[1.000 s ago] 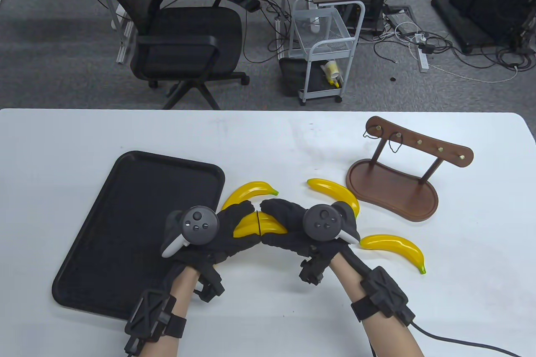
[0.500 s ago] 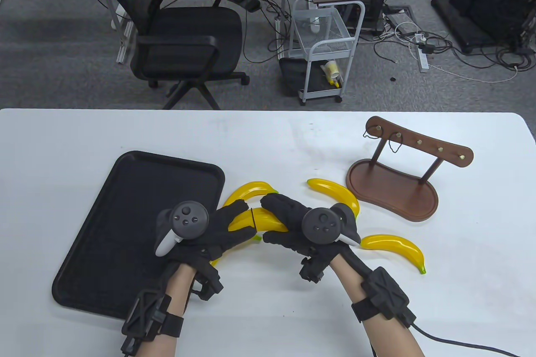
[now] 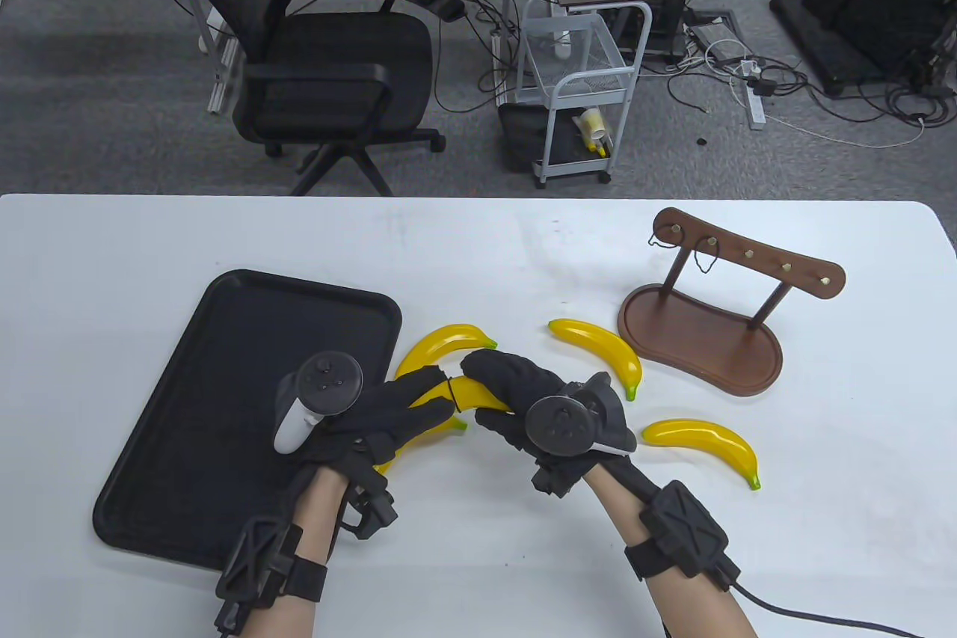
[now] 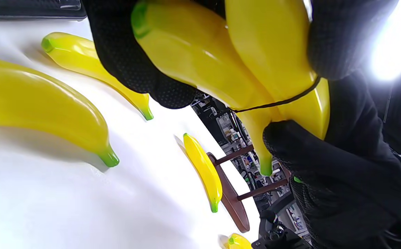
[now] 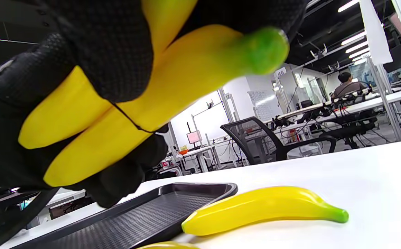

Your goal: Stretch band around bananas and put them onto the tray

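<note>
Bananas (image 3: pixel 471 399), two of them pressed side by side, sit between both hands just above the bench (image 3: pixel 478 249), right of the tray (image 3: pixel 224 399) and not on it; a thin black band (image 4: pixel 276 102) crosses the pair near the middle, visible as a dark line in the left wrist view and again in the right wrist view; the left hand (image 3: pixel 381 421) has its grip clenched on one end of the pair, fingers (image 4: pixel 134 65) curled over the top and the thumb under; the right hand (image 3: pixel 516 399) grasps the other end, its fingers (image 5: pixel 117 58) wrapped over the fruit right at the band, so that the green tip of one banana juts past the glove; whether the band fully circles both bananas cannot be told from these views; a loose banana (image 3: pixel 441 346) lies just beyond the hands, near the tray's right edge; a second loose banana (image 3: pixel 602 350) lies further right, close beside the wooden stand (image 3: pixel 703 346), though contact cannot be judged; a third loose banana (image 3: pixel 706 443) rests on the bench to the right of the right hand; the stand's crossbar carries small brass pegs with thin dark loops hanging from two of them; beyond the bench stand an office chair (image 3: pixel 314 62) and a white cart (image 3: pixel 579 77) on grey carpet.
</note>
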`<state>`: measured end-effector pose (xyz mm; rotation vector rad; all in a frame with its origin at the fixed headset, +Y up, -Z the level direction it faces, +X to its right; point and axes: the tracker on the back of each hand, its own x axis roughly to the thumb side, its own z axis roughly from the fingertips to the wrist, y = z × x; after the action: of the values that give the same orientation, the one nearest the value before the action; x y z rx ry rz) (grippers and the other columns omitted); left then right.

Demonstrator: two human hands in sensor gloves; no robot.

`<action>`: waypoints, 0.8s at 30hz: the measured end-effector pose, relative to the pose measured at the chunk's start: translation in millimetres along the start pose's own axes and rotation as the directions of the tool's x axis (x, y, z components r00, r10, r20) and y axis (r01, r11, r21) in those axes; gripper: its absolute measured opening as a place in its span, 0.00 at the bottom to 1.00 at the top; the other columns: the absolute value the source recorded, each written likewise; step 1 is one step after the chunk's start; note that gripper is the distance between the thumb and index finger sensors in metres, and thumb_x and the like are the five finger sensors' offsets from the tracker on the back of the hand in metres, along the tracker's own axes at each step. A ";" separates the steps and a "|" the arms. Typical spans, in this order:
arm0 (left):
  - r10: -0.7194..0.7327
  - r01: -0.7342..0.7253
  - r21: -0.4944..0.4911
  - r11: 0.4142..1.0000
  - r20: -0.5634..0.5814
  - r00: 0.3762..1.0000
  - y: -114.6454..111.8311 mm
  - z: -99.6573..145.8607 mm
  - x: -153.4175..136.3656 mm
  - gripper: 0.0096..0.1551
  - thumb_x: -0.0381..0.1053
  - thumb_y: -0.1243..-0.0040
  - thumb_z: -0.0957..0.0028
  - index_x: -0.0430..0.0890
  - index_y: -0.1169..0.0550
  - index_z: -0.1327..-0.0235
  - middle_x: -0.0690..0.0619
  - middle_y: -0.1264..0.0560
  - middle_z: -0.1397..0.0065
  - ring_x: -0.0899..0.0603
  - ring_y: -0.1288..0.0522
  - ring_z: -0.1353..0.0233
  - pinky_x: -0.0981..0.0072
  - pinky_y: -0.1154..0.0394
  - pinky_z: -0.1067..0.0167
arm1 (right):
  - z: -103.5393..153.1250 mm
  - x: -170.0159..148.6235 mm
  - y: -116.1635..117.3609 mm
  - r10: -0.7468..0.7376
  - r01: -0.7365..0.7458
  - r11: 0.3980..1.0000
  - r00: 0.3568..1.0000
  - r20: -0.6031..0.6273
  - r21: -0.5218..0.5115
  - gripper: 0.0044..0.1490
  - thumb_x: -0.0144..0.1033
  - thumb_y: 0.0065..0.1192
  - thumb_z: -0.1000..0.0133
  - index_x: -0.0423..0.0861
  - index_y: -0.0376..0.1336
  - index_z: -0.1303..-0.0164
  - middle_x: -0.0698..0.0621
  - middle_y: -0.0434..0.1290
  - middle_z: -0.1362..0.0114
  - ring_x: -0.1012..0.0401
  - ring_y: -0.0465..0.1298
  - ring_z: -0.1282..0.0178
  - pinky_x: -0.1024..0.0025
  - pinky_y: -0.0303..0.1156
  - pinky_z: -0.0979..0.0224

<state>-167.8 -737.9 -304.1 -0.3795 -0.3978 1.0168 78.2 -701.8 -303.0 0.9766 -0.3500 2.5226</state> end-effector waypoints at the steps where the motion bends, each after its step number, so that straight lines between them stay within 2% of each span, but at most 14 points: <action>1: -0.005 0.005 -0.009 1.000 0.004 1.000 -0.6 -0.5 0.1 0.50 0.71 0.44 0.41 0.40 0.36 0.17 0.39 0.29 0.19 0.34 0.20 0.31 0.42 0.27 0.32 | 0.0 -0.1 -0.1 0.001 -0.001 1.000 1.000 -0.002 -0.003 0.47 0.40 0.74 0.47 0.49 0.52 0.21 0.49 0.65 0.21 0.49 0.72 0.25 0.54 0.73 0.29; 7: -0.039 0.039 -0.034 0.999 0.001 0.999 -4.1 -2.2 0.6 0.48 0.71 0.47 0.39 0.41 0.38 0.16 0.39 0.31 0.16 0.33 0.23 0.27 0.41 0.29 0.30 | 0.2 -2.0 -1.3 -0.003 0.003 1.000 1.000 -0.011 -0.013 0.46 0.38 0.76 0.48 0.47 0.56 0.22 0.48 0.69 0.23 0.49 0.74 0.27 0.54 0.75 0.31; 15: -0.169 0.167 0.056 0.984 0.033 0.985 -1.1 3.9 17.4 0.43 0.68 0.48 0.38 0.47 0.38 0.16 0.44 0.35 0.13 0.34 0.29 0.20 0.41 0.33 0.25 | -1.0 -4.4 -4.0 -0.014 0.013 1.000 0.998 -0.053 -0.026 0.45 0.38 0.76 0.48 0.45 0.57 0.22 0.46 0.69 0.23 0.48 0.75 0.28 0.54 0.76 0.32; 18: -0.261 0.255 0.113 0.960 0.047 0.964 -0.8 6.8 26.7 0.41 0.67 0.46 0.38 0.50 0.39 0.17 0.48 0.35 0.13 0.36 0.30 0.18 0.43 0.35 0.23 | -1.5 -7.5 -5.8 -0.056 0.054 0.998 0.995 -0.083 -0.027 0.45 0.38 0.76 0.48 0.44 0.57 0.22 0.45 0.70 0.24 0.47 0.75 0.28 0.53 0.76 0.32; 24: -0.457 0.442 0.206 0.873 0.028 0.889 -6.5 10.0 41.1 0.42 0.65 0.41 0.40 0.52 0.40 0.17 0.51 0.35 0.13 0.40 0.29 0.18 0.46 0.34 0.21 | -2.8 -16.5 -5.3 -0.133 0.132 0.991 0.977 -0.169 -0.016 0.45 0.39 0.77 0.48 0.42 0.58 0.23 0.43 0.71 0.25 0.47 0.77 0.30 0.53 0.77 0.34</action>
<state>-148.7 -703.9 -286.4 -0.0613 -0.4267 0.6044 90.0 -700.7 -315.9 0.7495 -0.2309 2.4599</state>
